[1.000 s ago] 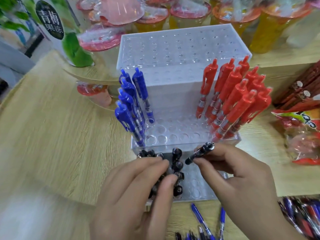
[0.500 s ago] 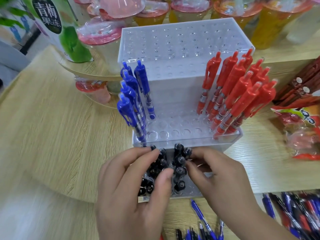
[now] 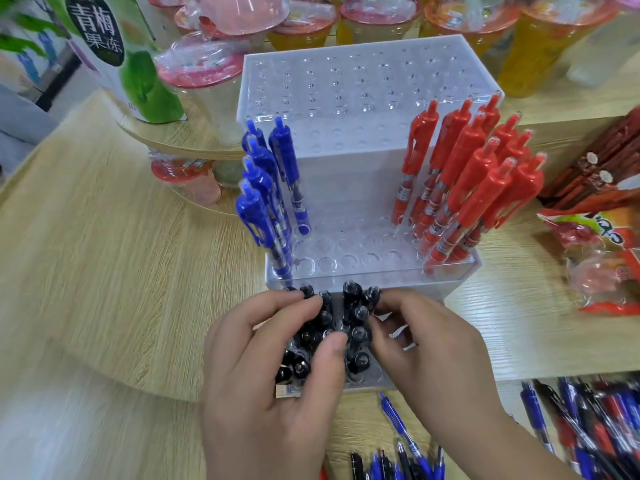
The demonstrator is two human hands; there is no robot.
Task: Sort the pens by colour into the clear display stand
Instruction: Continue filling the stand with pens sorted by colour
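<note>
stand (image 3: 349, 174) clear | pens: blue (image 3: 266, 199), red (image 3: 474, 188), black (image 3: 349, 327) | table (image 3: 104, 254) light woodgrain

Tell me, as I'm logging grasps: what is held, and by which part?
The left grip clasps the black pens standing in the stand by their tops. The right grip touches those tops; whether it pinches one cannot be told.

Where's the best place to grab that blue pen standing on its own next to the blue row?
Pinch the blue pen by its thick clip end, from above and the right. Its tip sits in a hole of the stand, the blue row crowds its left, and holes on its right are free.
</note>
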